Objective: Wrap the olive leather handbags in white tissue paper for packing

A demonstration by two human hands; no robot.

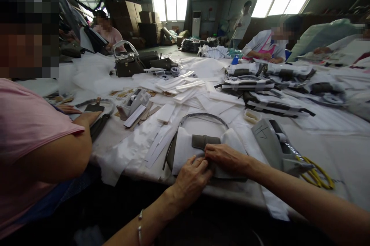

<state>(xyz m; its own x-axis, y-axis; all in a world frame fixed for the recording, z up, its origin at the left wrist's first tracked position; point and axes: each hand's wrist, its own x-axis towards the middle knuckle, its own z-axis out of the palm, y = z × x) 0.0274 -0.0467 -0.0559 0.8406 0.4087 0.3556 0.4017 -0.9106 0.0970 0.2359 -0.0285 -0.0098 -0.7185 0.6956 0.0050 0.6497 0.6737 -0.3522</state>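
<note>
At right, a grey tape dispenser (265, 138) bearing a dark handwritten mark, with a coil of yellow cord (325, 180) beside its front end; behind it, a small tray (251, 116) and dark handbags (276, 104) partly wrapped in white; toward mid-table, scattered white strips (185, 85); left of these, another tape dispenser (133, 103) near brown card strips (152, 111); farther back, an upright dark handbag (129, 67); close at left, a co-worker in pink (37, 123); across the table, one in a pink apron (264, 48); beyond, stacked cartons (124, 13) and paned windows (170, 1).

Bare hands (193, 178) (224, 156), forearms (291, 184); thin silver bangle (140, 214), left wrist (162, 201)
</note>
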